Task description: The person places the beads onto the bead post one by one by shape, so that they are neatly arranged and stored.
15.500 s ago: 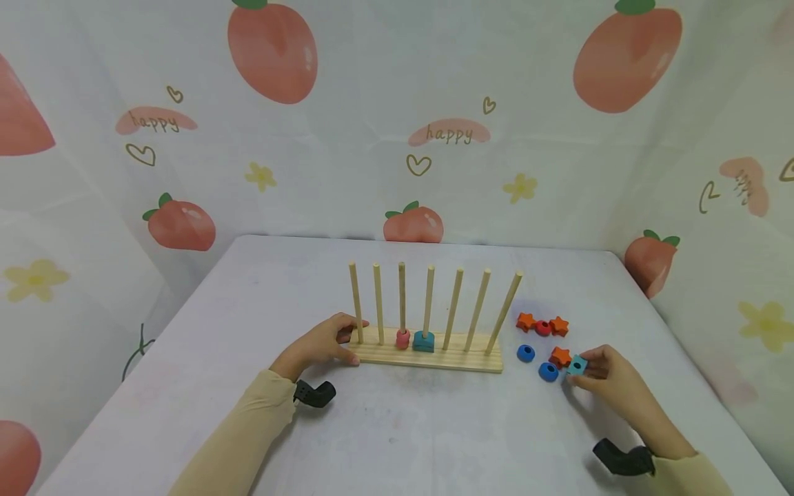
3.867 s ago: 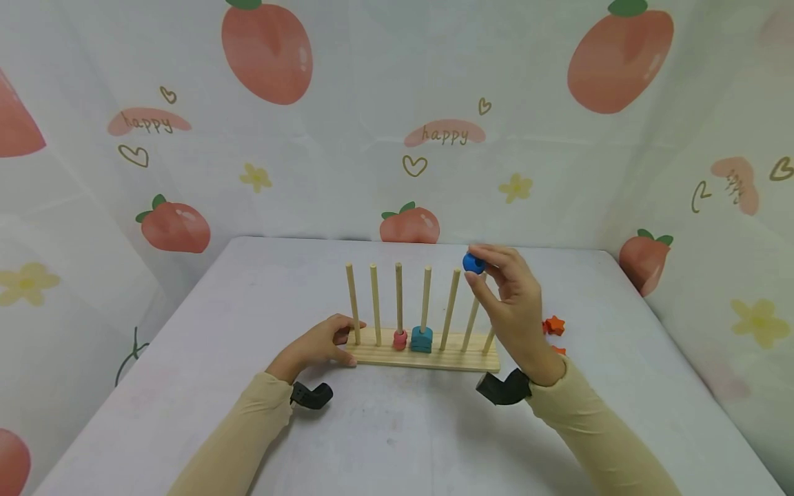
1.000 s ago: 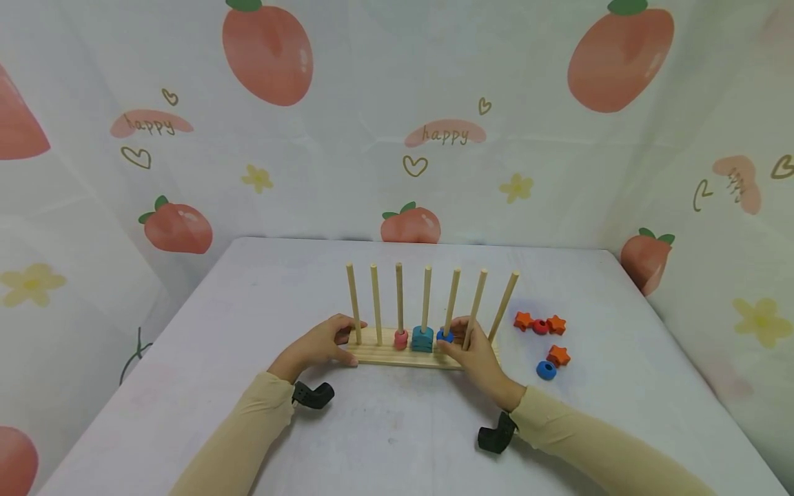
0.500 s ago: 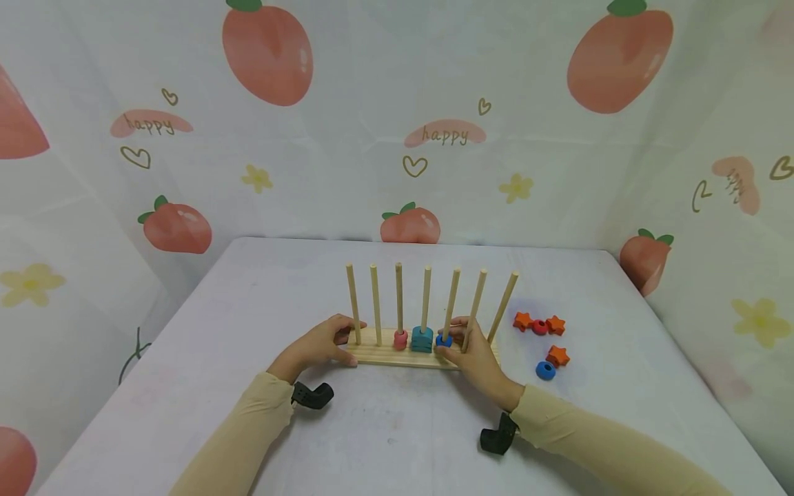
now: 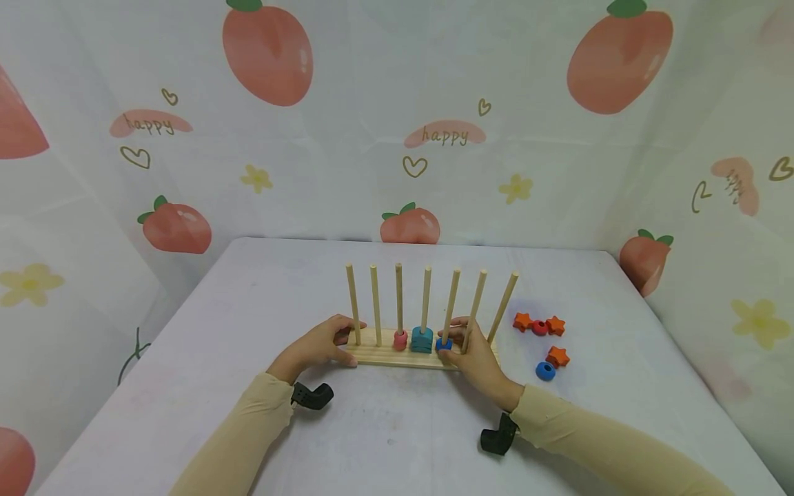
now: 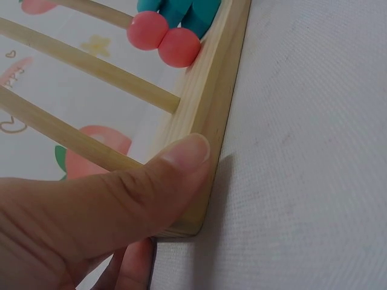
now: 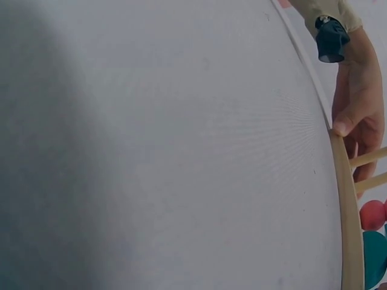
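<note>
A wooden peg board (image 5: 391, 357) with several upright pegs stands on the table. My left hand (image 5: 318, 346) grips its left end, thumb (image 6: 181, 157) along the front edge in the left wrist view. On the third peg sit pink beads (image 5: 400, 340); teal pieces (image 5: 422, 340) are stacked on the fourth. A blue bead (image 5: 443, 344) rests low on the fifth peg, against the base. My right hand (image 5: 477, 357) pinches this bead, its thumb in front and fingers behind. The right wrist view shows mostly table, with the left hand (image 7: 361, 109) at the board's end.
Right of the board lie orange stars (image 5: 557, 356), a red bead (image 5: 540, 328) and another blue bead (image 5: 545, 370). A printed cloth (image 5: 335, 172) hangs behind the white table (image 5: 397, 441).
Earlier, a teal piece was held at right; it now sits on the fourth peg. The blue bead went from above the pegs down the fifth peg, sinking slightly further this last second.
</note>
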Tool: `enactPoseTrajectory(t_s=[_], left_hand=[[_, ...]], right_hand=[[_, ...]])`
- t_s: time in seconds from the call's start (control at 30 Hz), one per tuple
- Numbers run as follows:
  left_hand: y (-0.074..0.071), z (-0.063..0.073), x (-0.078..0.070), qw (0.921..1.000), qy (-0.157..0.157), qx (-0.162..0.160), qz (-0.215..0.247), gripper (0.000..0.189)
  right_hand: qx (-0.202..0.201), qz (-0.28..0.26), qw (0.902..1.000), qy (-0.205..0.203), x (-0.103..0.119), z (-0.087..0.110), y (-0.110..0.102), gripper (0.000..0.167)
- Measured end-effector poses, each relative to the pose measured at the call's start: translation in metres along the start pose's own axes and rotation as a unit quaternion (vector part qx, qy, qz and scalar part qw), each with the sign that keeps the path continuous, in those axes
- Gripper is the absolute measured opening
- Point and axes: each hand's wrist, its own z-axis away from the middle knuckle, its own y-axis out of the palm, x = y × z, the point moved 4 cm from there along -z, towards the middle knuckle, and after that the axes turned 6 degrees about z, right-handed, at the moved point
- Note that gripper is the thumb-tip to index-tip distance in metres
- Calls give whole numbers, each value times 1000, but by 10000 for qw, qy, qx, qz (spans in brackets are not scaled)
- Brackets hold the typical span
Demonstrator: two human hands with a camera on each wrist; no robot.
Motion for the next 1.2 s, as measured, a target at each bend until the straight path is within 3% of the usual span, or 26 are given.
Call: enactPoseTrajectory(t_s=[0.63,0.77,0.93,1.2], left_hand=[[1,0,0,9998,-95,-106,-126,68],[1,0,1,9999,-74,-77,-111,68],[0,0,-1,9998,-87,-96,-127,68],[1,1,-3,9994,-157,-160,-263,68]], right_hand=[[-34,-123,9999,-88,10,-1,-6,46],[-328,7,9970,-697,33,-3,-19,53],[-631,-116,9861,-1530,72,-1,-38,66],[-1005,-475,9561,-2711,119,13,-60,77]])
